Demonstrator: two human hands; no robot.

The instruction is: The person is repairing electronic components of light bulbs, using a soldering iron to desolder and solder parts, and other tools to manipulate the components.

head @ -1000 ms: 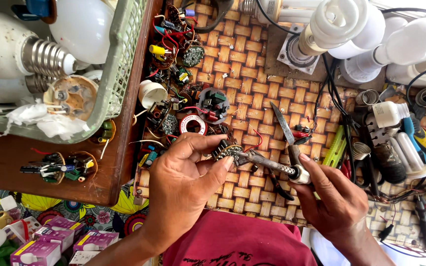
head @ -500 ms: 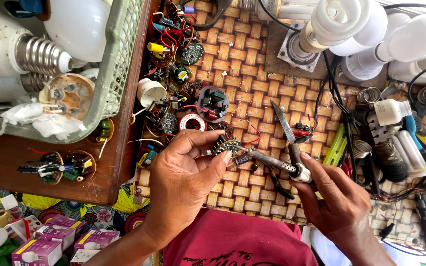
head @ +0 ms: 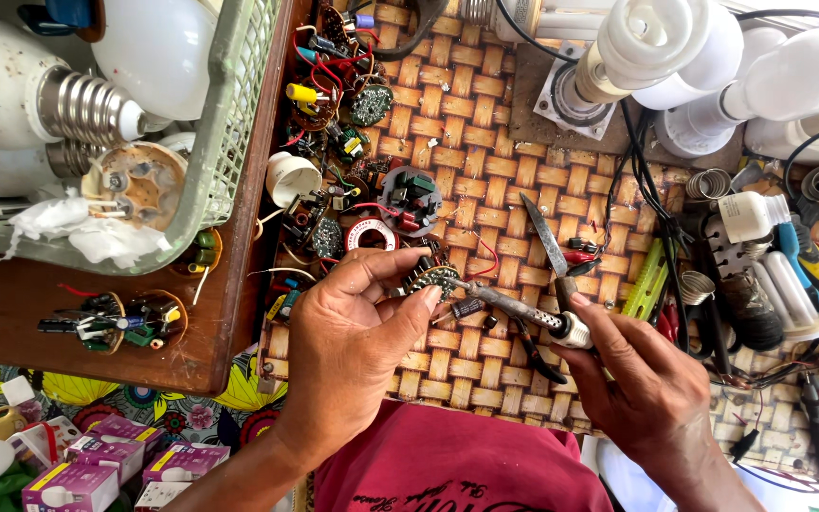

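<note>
My left hand pinches a small round circuit board with parts on it, held over the woven mat. My right hand grips a soldering iron by its white collar. The iron's tip touches the edge of the board. A small dark capacitor hangs just under the board, beside the iron's shaft. A knife blade lies on the mat behind the iron.
Several loose circuit boards and a red tape roll lie on the mat. A green basket of lamp bulbs stands on a wooden board at left. Spiral lamps, wires and screwdrivers crowd the right. Small boxes sit at lower left.
Both hands have stayed almost still. The iron's tip stays against the round board, which has turned slightly in my left fingers.
</note>
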